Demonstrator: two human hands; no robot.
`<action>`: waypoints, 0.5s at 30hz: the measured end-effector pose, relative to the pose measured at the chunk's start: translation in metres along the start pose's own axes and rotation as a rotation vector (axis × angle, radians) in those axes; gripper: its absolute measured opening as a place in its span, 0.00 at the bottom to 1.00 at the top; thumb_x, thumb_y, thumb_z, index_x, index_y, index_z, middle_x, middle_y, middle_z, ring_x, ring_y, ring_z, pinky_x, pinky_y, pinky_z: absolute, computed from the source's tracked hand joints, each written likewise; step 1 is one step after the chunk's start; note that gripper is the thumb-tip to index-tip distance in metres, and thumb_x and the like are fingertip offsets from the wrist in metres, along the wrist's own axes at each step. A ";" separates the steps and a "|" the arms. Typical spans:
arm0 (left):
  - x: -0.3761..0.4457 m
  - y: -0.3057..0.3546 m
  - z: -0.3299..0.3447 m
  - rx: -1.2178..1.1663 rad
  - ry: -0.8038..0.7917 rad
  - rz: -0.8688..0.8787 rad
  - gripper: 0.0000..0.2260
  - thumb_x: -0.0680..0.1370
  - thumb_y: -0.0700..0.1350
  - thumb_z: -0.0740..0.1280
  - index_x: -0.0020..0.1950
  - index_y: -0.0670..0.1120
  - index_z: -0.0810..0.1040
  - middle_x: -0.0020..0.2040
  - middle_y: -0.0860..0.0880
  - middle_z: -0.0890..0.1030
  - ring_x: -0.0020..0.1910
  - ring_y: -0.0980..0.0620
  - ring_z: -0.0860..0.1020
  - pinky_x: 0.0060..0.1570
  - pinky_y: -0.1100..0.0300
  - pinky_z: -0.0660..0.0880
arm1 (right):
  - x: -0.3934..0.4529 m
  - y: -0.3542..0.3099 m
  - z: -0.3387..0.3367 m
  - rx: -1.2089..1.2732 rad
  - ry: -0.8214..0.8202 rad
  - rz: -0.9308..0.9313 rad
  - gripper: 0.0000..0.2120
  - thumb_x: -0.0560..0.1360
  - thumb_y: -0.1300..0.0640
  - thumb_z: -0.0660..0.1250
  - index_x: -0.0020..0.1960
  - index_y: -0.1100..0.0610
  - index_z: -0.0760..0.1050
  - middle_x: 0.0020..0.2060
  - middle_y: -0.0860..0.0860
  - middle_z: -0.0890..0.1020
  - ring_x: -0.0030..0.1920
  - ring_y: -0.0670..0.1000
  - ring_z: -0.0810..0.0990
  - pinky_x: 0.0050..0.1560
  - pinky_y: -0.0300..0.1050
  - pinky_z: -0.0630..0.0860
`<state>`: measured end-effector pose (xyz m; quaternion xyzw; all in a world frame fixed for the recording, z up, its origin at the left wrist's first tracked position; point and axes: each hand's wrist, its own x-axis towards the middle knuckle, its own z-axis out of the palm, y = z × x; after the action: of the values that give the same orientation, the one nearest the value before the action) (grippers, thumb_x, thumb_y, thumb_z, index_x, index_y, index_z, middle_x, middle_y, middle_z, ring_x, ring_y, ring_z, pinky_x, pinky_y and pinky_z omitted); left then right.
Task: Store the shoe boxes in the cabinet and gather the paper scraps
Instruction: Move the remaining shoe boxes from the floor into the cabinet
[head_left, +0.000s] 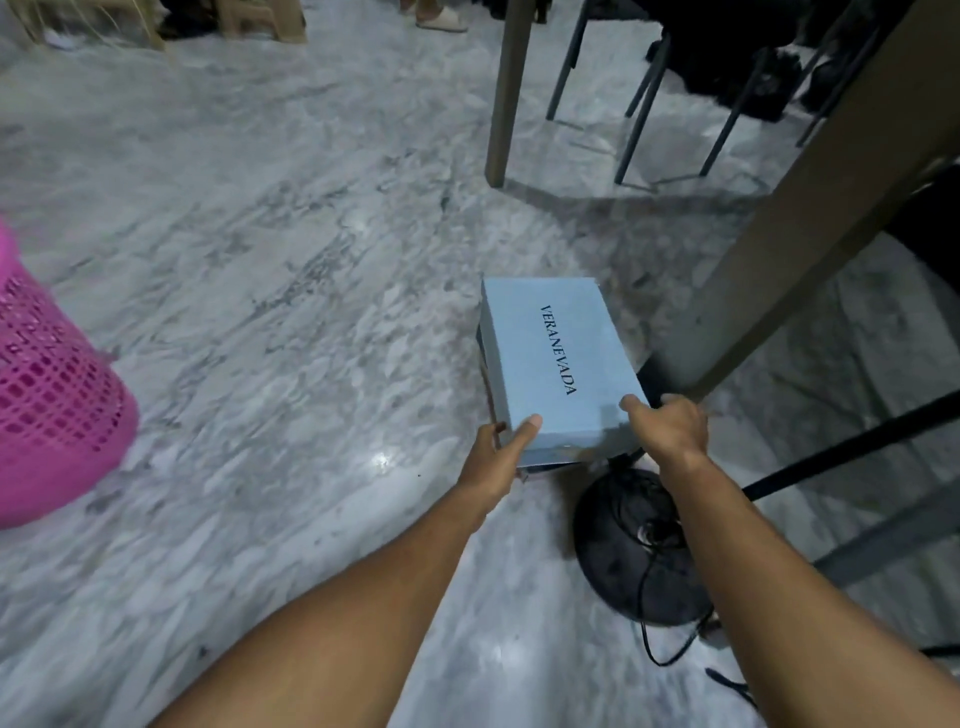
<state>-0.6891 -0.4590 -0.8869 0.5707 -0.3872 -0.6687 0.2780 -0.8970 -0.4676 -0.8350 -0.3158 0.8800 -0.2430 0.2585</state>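
Head-camera view down at a pale marble floor (260, 249), two bare forearms reaching forward. One light blue shoe box (556, 364), lid printed VERANEVADA, near the floor beside a slanted beige table leg (810, 218). Left hand (498, 452) gripping the near left corner, thumb flat on the lid, fingers (496, 428) curled under the edge. Right hand (670, 426) clamped over the near right corner, fingers wrapped round the side. Hard to tell whether the box rests on the floor or is already lifted; a darker edge beneath may be a second box, not certain.

Task apparently at an early stage: box in hand but not stored, no cabinet in sight, no paper scraps visible or gathered, so storing and gathering both seem left to do.

Count: one shoe box for sure, one pink mesh basket (57, 395) at far left, one round black fan base (634, 545) with trailing cord below the right forearm, several dark chair legs (644, 98) behind, one sandalled foot (441, 21) at the top edge
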 end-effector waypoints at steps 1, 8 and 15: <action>0.002 -0.003 -0.002 -0.024 0.024 0.011 0.30 0.76 0.66 0.69 0.72 0.52 0.68 0.65 0.49 0.78 0.58 0.47 0.81 0.55 0.54 0.80 | 0.000 0.000 0.000 0.016 -0.005 -0.002 0.16 0.70 0.42 0.67 0.44 0.55 0.80 0.51 0.59 0.80 0.52 0.62 0.79 0.51 0.53 0.74; -0.011 -0.012 -0.046 -0.198 0.122 0.043 0.26 0.67 0.64 0.74 0.59 0.52 0.78 0.59 0.48 0.81 0.57 0.48 0.84 0.51 0.58 0.82 | -0.018 0.005 0.004 0.256 -0.089 -0.002 0.21 0.71 0.38 0.71 0.37 0.57 0.76 0.38 0.52 0.82 0.42 0.56 0.80 0.46 0.51 0.76; -0.090 -0.009 -0.124 -0.202 0.095 0.126 0.28 0.63 0.61 0.72 0.59 0.49 0.80 0.56 0.44 0.81 0.53 0.40 0.86 0.54 0.56 0.81 | -0.048 -0.033 0.013 0.625 -0.460 0.008 0.52 0.60 0.25 0.74 0.78 0.43 0.62 0.61 0.54 0.78 0.54 0.58 0.82 0.58 0.59 0.80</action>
<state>-0.5497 -0.4056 -0.8510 0.5452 -0.3394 -0.6577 0.3936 -0.8428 -0.4609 -0.8102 -0.2644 0.6841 -0.4211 0.5337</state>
